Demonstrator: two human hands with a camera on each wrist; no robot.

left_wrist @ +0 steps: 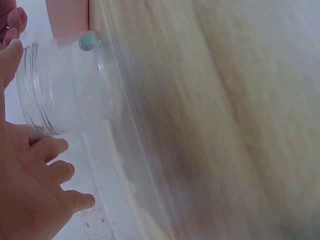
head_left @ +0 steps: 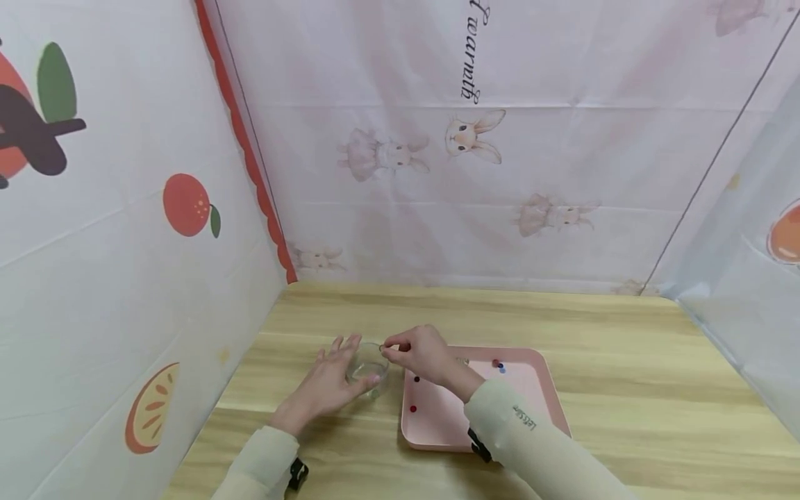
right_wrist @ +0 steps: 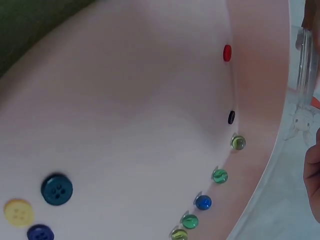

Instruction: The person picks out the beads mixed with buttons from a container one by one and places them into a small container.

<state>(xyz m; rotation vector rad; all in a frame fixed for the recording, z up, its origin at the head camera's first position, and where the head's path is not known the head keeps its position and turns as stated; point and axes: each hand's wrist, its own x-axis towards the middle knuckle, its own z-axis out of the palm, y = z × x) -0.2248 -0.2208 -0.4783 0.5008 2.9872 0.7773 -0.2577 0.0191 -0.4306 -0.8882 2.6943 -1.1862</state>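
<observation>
The left hand (head_left: 328, 382) holds the jar (head_left: 367, 362), its thumb on the near side and its spread fingers on the far side; in the left wrist view they lie about the mouth. The jar stands upright on the table (head_left: 656, 389), just left of the tray (head_left: 437, 423). One green marble (left_wrist: 87, 42) lies low inside the jar, well below the fingers. The right hand (head_left: 421, 354) has thumb and forefinger pinched at the jar's rim, on a small thing (head_left: 382, 348) too tiny to name. In the tray, marbles (right_wrist: 203, 202) line one wall, near a black button (right_wrist: 231, 117) and a red button (right_wrist: 227, 53); a teal button (right_wrist: 56, 189) lies apart.
</observation>
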